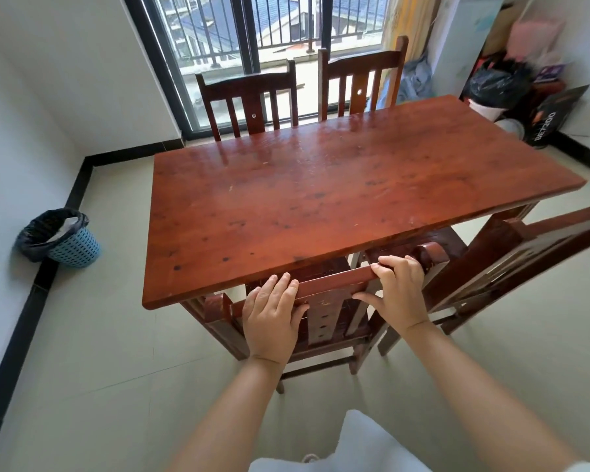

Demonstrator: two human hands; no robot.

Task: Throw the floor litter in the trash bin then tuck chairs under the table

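Note:
A red-brown wooden table [338, 185] fills the middle of the head view. Directly before me stands a wooden chair [334, 284], its seat mostly under the near table edge. My left hand [273, 315] and my right hand [399, 291] both grip its top rail, fingers curled over it. A second near-side chair [511, 253] stands at the right, angled and pulled away from the table. Two more chairs [252, 97] [361, 76] sit against the far edge. A blue trash bin [62, 240] with a black liner stands by the left wall, with paper inside.
Sliding glass doors [252, 46] with a railing lie behind the far chairs. Bags and a black box [552, 114] are piled in the far right corner. Pale tiled floor [109, 335] runs around the table, edged with a black skirting.

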